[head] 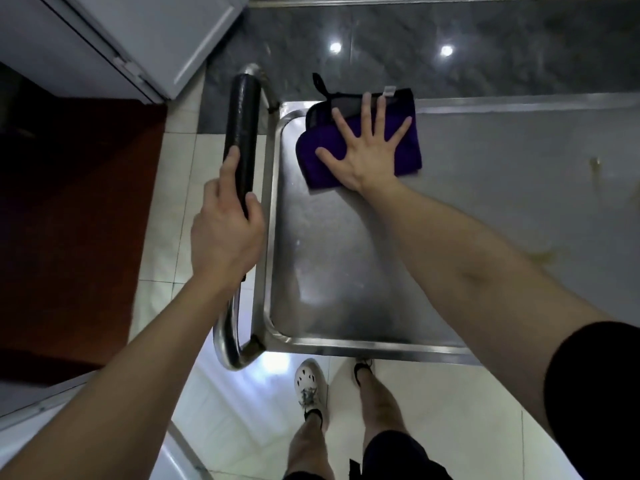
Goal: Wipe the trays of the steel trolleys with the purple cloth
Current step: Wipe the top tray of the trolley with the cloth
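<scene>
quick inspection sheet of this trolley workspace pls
surface: stainless steel trolley tray, yellowish smears toward its right
job's things: folded purple cloth lying in the tray's far left corner
clutter: nothing seen
grippers: left hand grips the black padded trolley handle; right hand pressed flat on the cloth, fingers spread
cables: nothing seen
surroundings: white tiled floor, dark red mat, white cabinet

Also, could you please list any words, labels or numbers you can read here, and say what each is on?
No text can be read.
The small white tag on the far edge of the folded purple cloth: too small and blurred to read.
The steel trolley tray and black handle grip: no markings visible.
</scene>
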The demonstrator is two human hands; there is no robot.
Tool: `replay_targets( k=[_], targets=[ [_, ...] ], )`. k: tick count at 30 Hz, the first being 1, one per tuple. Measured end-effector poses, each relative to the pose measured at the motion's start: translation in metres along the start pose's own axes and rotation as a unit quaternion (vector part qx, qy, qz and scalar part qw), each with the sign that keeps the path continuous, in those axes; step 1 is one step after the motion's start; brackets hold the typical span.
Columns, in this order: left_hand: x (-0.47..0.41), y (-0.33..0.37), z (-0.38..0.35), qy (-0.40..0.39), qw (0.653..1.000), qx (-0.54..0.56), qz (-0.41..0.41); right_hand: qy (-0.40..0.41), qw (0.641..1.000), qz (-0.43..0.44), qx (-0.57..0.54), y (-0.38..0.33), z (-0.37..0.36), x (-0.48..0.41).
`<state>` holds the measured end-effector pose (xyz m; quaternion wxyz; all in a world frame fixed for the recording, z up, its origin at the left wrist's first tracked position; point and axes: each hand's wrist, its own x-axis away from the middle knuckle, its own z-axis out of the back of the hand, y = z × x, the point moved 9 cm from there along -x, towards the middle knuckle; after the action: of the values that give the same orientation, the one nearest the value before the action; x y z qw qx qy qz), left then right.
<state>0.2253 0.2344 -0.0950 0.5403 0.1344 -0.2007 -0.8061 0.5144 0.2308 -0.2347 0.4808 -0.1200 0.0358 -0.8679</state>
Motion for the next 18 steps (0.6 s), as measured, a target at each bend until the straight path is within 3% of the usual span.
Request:
replay_targets(
  k=[6,18],
  targets=[
    [0.000,0.004,0.001,0.002,1.000,0.004,0.004,0.002,1.000,0.018,0.004,-0.024,-0.013,0.048],
    [-0.005,0.005,-0.001,-0.010,0.999,0.030,-0.010,0.039,0.999,0.032,-0.004,-0.090,-0.071,0.300]
  ],
)
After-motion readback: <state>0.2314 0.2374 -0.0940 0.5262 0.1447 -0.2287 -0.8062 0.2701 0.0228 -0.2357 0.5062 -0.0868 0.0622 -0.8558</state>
